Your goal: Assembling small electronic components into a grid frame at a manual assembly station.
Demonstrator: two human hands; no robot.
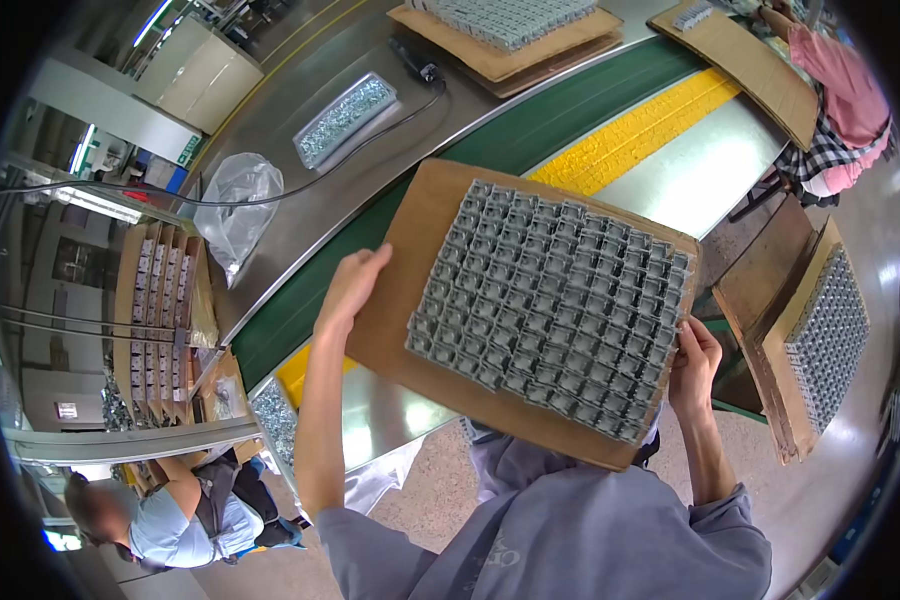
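Note:
A brown cardboard sheet (402, 300) is held tilted in front of my body, above the edge of the workbench. Rows of small grey square metal parts (550, 300) cover most of it. On its left edge my left hand (353, 285) is closed, thumb lying on top of the bare cardboard. My right hand (696, 362) grips the right edge beside the outermost row of parts, its fingers partly under the sheet. The undersides of both grips are hidden.
A green conveyor belt (610, 105) and yellow strip (635, 130) run behind the sheet. Beyond stand a clear tray of small metal pieces (345, 120), a plastic bag (238, 205) and another loaded cardboard stack (510, 65). More loaded sheets (820, 340) stand right. Co-workers sit left (185, 510) and far right (845, 90).

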